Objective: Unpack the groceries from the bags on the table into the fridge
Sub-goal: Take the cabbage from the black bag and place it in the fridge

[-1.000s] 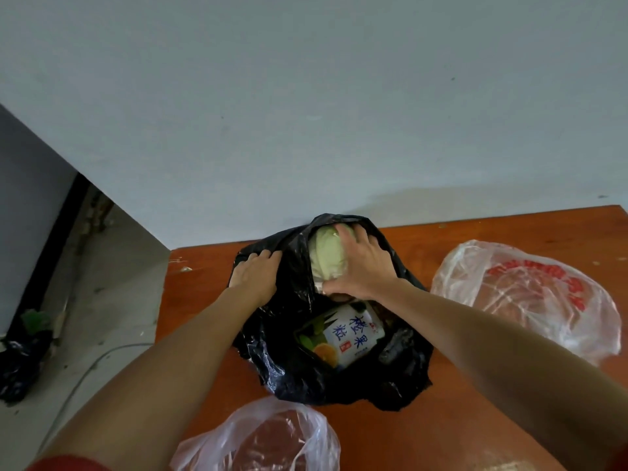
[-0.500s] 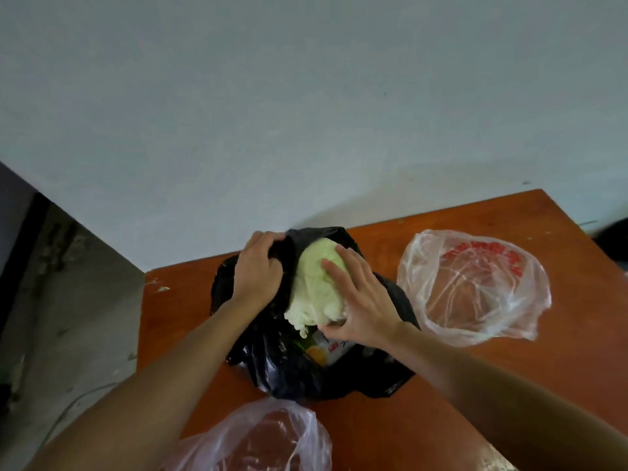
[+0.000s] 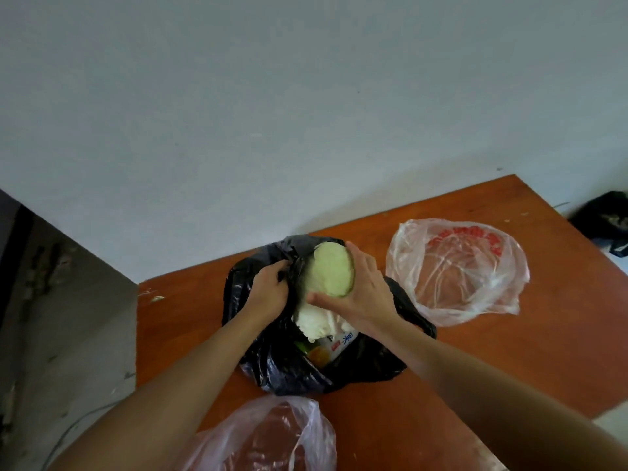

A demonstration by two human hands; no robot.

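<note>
A black plastic bag [image 3: 272, 365] lies open on the orange-brown table [image 3: 492, 351]. My right hand [image 3: 363, 294] grips a pale green cabbage [image 3: 331, 273] and holds it partly out of the bag's mouth. My left hand [image 3: 268, 294] clutches the bag's left rim. Inside the bag, under the cabbage, lies a white drink carton [image 3: 336, 345] with blue characters and an orange picture. The fridge is not in view.
A clear plastic bag with red print [image 3: 455, 270] sits to the right on the table. Another clear bag [image 3: 272, 436] lies at the near edge. A white wall stands behind the table. Grey floor lies to the left, and a dark object [image 3: 608, 222] at far right.
My right hand has lifted the cabbage higher out of the black bag. My left hand keeps its hold on the rim. The view has shifted left and back, showing the table's right corner.
</note>
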